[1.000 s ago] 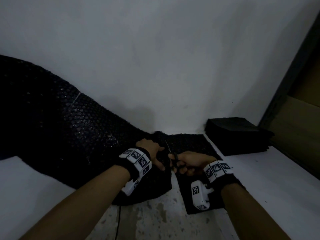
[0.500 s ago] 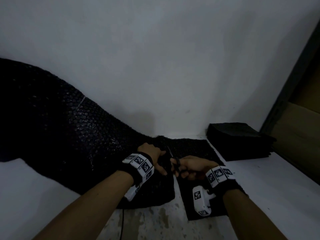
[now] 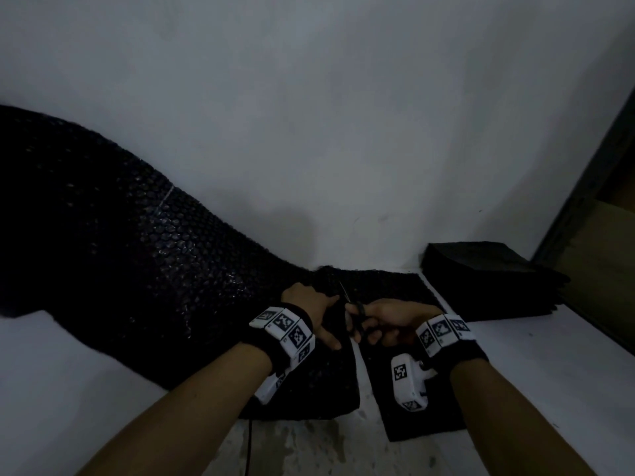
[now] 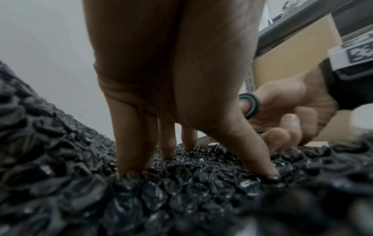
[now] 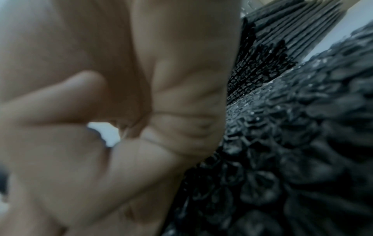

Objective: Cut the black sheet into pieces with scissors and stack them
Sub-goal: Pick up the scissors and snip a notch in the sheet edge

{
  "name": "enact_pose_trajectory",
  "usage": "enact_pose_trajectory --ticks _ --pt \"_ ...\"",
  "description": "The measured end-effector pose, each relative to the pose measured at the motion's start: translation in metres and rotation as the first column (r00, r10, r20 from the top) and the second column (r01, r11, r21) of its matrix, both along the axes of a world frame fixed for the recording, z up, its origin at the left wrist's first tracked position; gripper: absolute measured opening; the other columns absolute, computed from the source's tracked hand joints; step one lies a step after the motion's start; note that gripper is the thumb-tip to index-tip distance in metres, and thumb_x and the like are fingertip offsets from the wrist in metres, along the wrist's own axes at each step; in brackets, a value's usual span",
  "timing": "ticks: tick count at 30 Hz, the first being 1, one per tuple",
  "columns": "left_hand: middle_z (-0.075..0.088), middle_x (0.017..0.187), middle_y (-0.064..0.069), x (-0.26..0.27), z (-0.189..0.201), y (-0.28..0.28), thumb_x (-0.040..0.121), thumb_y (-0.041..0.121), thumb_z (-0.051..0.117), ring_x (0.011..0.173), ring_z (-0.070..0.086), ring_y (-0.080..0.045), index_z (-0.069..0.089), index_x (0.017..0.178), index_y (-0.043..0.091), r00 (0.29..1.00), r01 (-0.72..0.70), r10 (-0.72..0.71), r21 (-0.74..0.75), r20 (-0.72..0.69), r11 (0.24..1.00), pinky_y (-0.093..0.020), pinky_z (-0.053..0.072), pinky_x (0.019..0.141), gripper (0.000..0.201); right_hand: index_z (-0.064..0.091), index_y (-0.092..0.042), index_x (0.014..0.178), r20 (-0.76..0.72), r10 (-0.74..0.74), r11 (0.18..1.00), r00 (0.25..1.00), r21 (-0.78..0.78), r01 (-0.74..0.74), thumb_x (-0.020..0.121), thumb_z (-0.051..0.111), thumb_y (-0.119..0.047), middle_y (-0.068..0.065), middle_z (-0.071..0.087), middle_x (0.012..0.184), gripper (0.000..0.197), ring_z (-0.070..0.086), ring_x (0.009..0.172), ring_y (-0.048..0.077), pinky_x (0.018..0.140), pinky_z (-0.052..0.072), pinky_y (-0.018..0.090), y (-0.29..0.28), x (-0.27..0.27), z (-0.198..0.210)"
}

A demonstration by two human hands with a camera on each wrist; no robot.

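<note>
A long black bubble-textured sheet [image 3: 137, 269] runs down from the left wall onto the table. My left hand [image 3: 323, 314] presses on it with straight fingers [image 4: 133, 151], just left of the cut line. My right hand [image 3: 378, 324] grips dark scissors [image 3: 354, 310], thumb through the ring handle [image 4: 250, 105], blades pointing away into the sheet. A partly cut strip [image 3: 422, 417] lies flat under my right wrist. A stack of black pieces [image 3: 481, 280] sits at the back right, also visible as the stack [image 5: 292, 24] in the right wrist view.
The white wall [image 3: 343, 132] rises right behind the sheet. A dark shelf frame with brown cardboard [image 3: 611, 262] borders the table on the right. A thin cable [image 3: 249, 448] lies near the front edge. White tabletop [image 3: 549, 372] shows right of my right arm.
Both hands stay at the cut line with the same holds. The scissors have edged slightly farther along the sheet, and the view has shifted a little.
</note>
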State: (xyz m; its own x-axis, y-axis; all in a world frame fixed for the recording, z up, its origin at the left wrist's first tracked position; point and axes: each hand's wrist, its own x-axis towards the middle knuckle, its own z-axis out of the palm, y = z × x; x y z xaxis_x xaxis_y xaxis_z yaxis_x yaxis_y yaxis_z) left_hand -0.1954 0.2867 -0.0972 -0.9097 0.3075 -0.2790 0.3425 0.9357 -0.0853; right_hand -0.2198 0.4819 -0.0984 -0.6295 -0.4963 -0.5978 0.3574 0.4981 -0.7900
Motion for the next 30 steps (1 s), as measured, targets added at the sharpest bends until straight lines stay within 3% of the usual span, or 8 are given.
enact_pose_trajectory --ticks 6,8,11,14,18,22,27,30 --pt "0.056 0.137 -0.011 0.000 0.003 0.001 0.068 0.081 0.065 0.118 0.057 -0.030 0.020 0.156 0.027 1.000 -0.006 0.006 -0.012 -0.021 1.000 -0.039 0.050 0.099 0.113 0.059 -0.009 0.095 0.005 -0.026 1.000 1.000 0.009 0.026 0.092 0.060 -0.049 0.005 0.065 0.079 0.041 0.040 0.050 0.005 0.034 0.024 0.012 -0.002 -0.005 -0.002" --pt "0.057 0.134 -0.010 -0.002 0.006 0.002 0.066 0.082 0.066 0.116 0.058 -0.029 0.029 0.153 0.025 0.999 -0.036 0.036 -0.015 -0.011 0.999 -0.037 0.051 0.093 0.111 0.059 -0.009 0.096 0.007 -0.046 0.999 0.999 -0.002 0.046 0.090 0.061 -0.049 0.004 0.067 0.078 0.040 0.040 0.050 0.004 0.034 0.022 0.012 -0.001 -0.004 -0.005" --pt "0.063 0.121 -0.008 -0.009 0.014 0.005 0.067 0.079 0.069 0.104 0.062 -0.026 0.058 0.129 0.017 0.993 -0.105 0.106 0.019 -0.042 0.994 -0.034 0.052 0.076 0.088 0.060 -0.008 0.097 0.017 -0.054 0.998 0.998 -0.014 0.054 0.093 0.058 -0.048 0.001 0.068 0.076 0.041 0.039 0.049 0.004 0.034 0.022 0.012 0.001 -0.003 -0.006" --pt "0.062 0.116 -0.009 -0.021 0.019 0.007 0.076 0.064 0.074 0.101 0.063 -0.027 0.062 0.118 0.012 0.976 -0.159 0.170 0.088 -0.137 0.983 -0.033 0.046 0.068 0.068 0.060 -0.010 0.096 0.027 -0.059 0.998 0.998 -0.029 0.059 0.092 0.059 -0.048 0.002 0.069 0.077 0.038 0.040 0.049 0.004 0.034 0.023 0.012 0.002 -0.002 -0.006" --pt "0.059 0.129 -0.009 -0.037 0.003 -0.002 0.071 0.068 0.074 0.112 0.059 -0.027 0.053 0.137 0.014 0.987 -0.150 0.157 0.190 -0.023 0.970 -0.037 0.054 0.085 0.088 0.059 -0.010 0.096 0.043 -0.072 0.995 0.996 -0.066 0.075 0.090 0.061 -0.049 0.003 0.069 0.079 0.039 0.040 0.048 0.003 0.033 0.023 0.012 0.004 -0.002 -0.008" --pt "0.053 0.142 -0.009 -0.046 -0.013 -0.010 0.071 0.075 0.069 0.122 0.055 -0.028 0.032 0.154 0.023 0.993 -0.119 0.117 0.188 0.019 0.975 -0.039 0.053 0.096 0.104 0.062 -0.007 0.094 -0.009 -0.050 0.996 0.999 -0.069 0.049 0.088 0.062 -0.050 0.004 0.069 0.081 0.044 0.040 0.049 0.004 0.033 0.024 0.012 0.004 -0.002 -0.009" --pt "0.052 0.145 -0.006 -0.053 -0.015 -0.012 0.070 0.083 0.061 0.124 0.055 -0.027 0.042 0.148 0.022 0.997 -0.072 0.071 0.111 0.016 0.991 -0.038 0.050 0.100 0.100 0.066 -0.010 0.090 -0.082 -0.060 0.994 0.995 -0.098 0.051 0.087 0.066 -0.049 0.004 0.067 0.083 0.040 0.036 0.049 0.004 0.035 0.025 0.013 0.006 0.000 -0.014" --pt "0.051 0.146 -0.006 -0.056 -0.018 -0.012 0.071 0.083 0.060 0.126 0.054 -0.026 0.041 0.149 0.024 0.998 -0.057 0.057 0.098 0.002 0.994 -0.038 0.047 0.102 0.099 0.064 -0.009 0.083 -0.119 -0.068 0.996 0.991 -0.070 0.060 0.097 0.057 -0.042 -0.005 0.063 0.061 0.036 0.034 0.039 0.001 0.035 0.025 0.013 0.005 0.005 -0.009"
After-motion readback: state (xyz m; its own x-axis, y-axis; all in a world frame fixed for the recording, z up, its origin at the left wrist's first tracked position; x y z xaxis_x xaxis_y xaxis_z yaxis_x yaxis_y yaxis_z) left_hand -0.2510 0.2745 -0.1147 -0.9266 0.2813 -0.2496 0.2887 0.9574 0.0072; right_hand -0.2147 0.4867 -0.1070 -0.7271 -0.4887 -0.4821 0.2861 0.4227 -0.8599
